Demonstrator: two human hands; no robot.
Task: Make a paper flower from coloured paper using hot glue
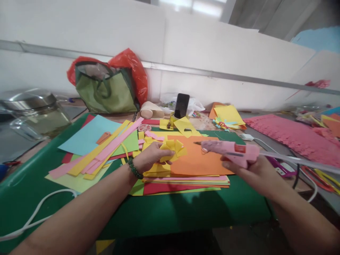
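Observation:
Pinched in my left hand [152, 156] is a yellow paper flower [178, 148] with folded, curled petals. My right hand [252, 171] grips a pink hot glue gun [233, 150] by its handle. The gun's dark nozzle points left toward the flower, with a gap between them. Below both hands lies a stack of coloured paper [196, 164], orange and yellow on top. Small yellow and pink paper pieces sit just behind my left hand.
Paper strips [103, 152] and a light blue sheet [87, 136] spread on the left. A glass jug [39, 118], green bag [108, 90] and propped phone [182, 105] stand behind. At right lie pink cloth-like material [289, 138], scissors [322, 179] and a white cable [315, 193].

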